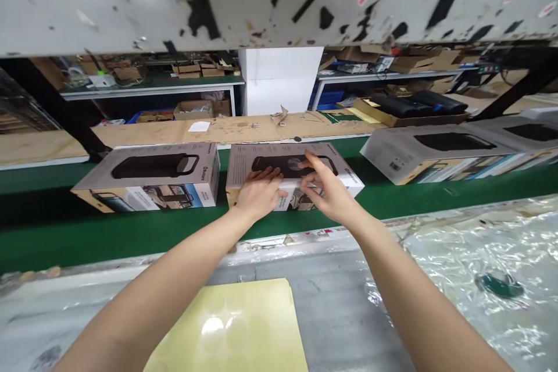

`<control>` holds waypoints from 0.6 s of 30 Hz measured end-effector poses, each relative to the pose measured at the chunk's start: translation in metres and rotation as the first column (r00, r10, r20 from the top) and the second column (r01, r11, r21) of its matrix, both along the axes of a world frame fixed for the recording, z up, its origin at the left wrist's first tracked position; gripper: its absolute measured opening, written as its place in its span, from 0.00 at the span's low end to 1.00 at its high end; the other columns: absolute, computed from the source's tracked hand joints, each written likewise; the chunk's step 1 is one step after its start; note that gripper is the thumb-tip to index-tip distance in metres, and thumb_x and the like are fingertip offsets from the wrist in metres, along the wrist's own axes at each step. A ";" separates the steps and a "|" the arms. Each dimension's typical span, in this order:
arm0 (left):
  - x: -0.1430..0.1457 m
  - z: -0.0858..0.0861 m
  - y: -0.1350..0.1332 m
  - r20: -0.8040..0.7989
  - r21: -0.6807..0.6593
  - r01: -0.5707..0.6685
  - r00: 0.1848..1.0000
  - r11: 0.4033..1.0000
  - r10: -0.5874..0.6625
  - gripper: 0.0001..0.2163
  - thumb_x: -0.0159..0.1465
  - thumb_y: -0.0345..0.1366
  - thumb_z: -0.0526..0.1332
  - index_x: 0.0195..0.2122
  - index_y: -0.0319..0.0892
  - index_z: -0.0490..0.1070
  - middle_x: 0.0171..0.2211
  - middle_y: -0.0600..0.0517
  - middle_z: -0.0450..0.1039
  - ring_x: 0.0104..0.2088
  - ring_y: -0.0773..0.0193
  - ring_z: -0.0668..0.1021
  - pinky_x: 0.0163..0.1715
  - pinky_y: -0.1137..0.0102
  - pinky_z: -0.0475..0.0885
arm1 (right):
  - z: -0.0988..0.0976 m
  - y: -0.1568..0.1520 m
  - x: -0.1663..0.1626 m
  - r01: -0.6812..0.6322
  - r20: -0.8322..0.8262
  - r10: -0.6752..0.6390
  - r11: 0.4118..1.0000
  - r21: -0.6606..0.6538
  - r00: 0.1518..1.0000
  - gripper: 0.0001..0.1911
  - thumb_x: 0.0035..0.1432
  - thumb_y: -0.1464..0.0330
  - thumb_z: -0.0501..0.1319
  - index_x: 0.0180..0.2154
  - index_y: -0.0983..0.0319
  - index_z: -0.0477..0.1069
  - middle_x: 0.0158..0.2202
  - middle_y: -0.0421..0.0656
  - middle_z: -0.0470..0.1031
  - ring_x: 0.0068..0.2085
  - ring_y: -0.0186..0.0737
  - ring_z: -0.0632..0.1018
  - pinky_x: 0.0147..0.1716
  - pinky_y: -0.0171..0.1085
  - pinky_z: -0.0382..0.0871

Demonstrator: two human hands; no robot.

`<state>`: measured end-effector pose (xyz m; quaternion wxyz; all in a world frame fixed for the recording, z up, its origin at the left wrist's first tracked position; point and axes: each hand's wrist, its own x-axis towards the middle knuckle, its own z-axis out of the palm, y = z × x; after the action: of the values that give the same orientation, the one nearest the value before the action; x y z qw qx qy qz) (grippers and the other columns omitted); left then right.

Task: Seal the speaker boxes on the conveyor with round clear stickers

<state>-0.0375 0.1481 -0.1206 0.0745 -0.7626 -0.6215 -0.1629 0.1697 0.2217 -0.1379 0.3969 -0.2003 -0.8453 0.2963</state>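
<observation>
A white retail box (242, 165) printed with a black portable speaker lies on the green conveyor belt (174, 232) in front of me. My left hand (259, 193) rests flat on its top near the front edge, fingers stretched out. Over the box's right half is my right hand (329, 189), with thumb and fingers apart and bent. Its fingertips are at a shiny round patch (295, 163), apparently a clear sticker, on the printed speaker. Below my arms, a yellow backing sheet (244, 325) with faint round outlines lies on the work surface.
A similar box (148, 174) sits to the left on the belt, and more boxes (405, 154) stand to the right. Clear plastic film (483, 256) covers the near right surface. A scuffed metal panel (279, 6) hangs overhead. Behind the belt, a tray holds black items (418, 104).
</observation>
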 end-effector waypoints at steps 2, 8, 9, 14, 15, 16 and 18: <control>-0.002 0.000 -0.001 -0.002 0.001 0.011 1.000 1.000 -0.011 0.16 0.67 0.38 0.67 0.55 0.42 0.76 0.61 0.44 0.73 0.63 0.48 0.74 0.59 0.55 0.72 | -0.005 0.002 -0.005 0.008 -0.018 -0.008 1.000 0.011 1.000 0.38 0.69 0.70 0.56 0.73 0.47 0.42 0.56 0.51 0.67 0.43 0.43 0.79 0.49 0.50 0.78; -0.006 0.002 -0.004 0.018 -0.005 0.012 1.000 1.000 -0.012 0.16 0.67 0.39 0.67 0.55 0.42 0.76 0.61 0.44 0.73 0.62 0.48 0.75 0.59 0.55 0.71 | -0.012 -0.003 -0.012 0.045 -0.064 -0.041 0.997 0.065 0.997 0.37 0.70 0.69 0.55 0.73 0.44 0.42 0.59 0.51 0.63 0.43 0.43 0.79 0.53 0.52 0.78; -0.006 0.003 -0.004 0.019 -0.005 0.011 1.000 1.000 -0.011 0.17 0.67 0.40 0.67 0.55 0.43 0.76 0.61 0.45 0.74 0.62 0.48 0.75 0.59 0.55 0.71 | -0.013 -0.004 -0.013 0.047 -0.067 -0.042 0.996 0.076 0.997 0.38 0.70 0.69 0.55 0.73 0.44 0.41 0.60 0.51 0.61 0.43 0.43 0.78 0.53 0.53 0.77; -0.004 0.003 -0.005 -0.008 0.013 -0.033 0.999 0.999 0.033 0.20 0.64 0.47 0.69 0.53 0.42 0.77 0.59 0.43 0.75 0.61 0.46 0.75 0.58 0.53 0.72 | -0.018 -0.003 -0.019 0.106 -0.050 -0.098 0.971 0.215 0.994 0.41 0.68 0.67 0.59 0.73 0.42 0.39 0.66 0.51 0.56 0.50 0.50 0.76 0.56 0.59 0.74; -0.003 0.003 -0.005 -0.017 0.017 -0.040 0.999 0.999 0.040 0.20 0.64 0.46 0.69 0.53 0.41 0.77 0.59 0.43 0.75 0.61 0.46 0.76 0.57 0.53 0.72 | -0.017 -0.001 -0.021 0.128 -0.043 -0.122 0.969 0.211 0.992 0.42 0.68 0.65 0.60 0.73 0.42 0.40 0.67 0.51 0.54 0.51 0.52 0.76 0.56 0.59 0.74; -0.004 0.003 -0.005 -0.025 0.021 -0.043 0.999 0.999 0.043 0.19 0.65 0.46 0.69 0.53 0.41 0.77 0.59 0.43 0.76 0.61 0.46 0.76 0.57 0.53 0.72 | -0.015 0.002 -0.023 0.149 -0.031 -0.145 0.973 0.178 0.989 0.43 0.66 0.64 0.62 0.73 0.42 0.40 0.68 0.51 0.53 0.51 0.53 0.76 0.55 0.59 0.74; -0.005 0.002 -0.006 -0.039 0.029 -0.044 0.998 0.999 0.045 0.20 0.65 0.46 0.69 0.53 0.41 0.76 0.59 0.43 0.75 0.61 0.46 0.76 0.57 0.54 0.72 | -0.007 0.007 -0.026 0.176 0.005 -0.176 0.983 0.045 0.984 0.51 0.60 0.59 0.68 0.73 0.44 0.39 0.68 0.52 0.52 0.48 0.54 0.77 0.51 0.58 0.76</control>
<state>-0.0422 0.1423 -0.1185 0.1011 -0.7505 -0.6344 -0.1550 0.1436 0.2284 -0.1452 0.4220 -0.2665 -0.8326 0.2402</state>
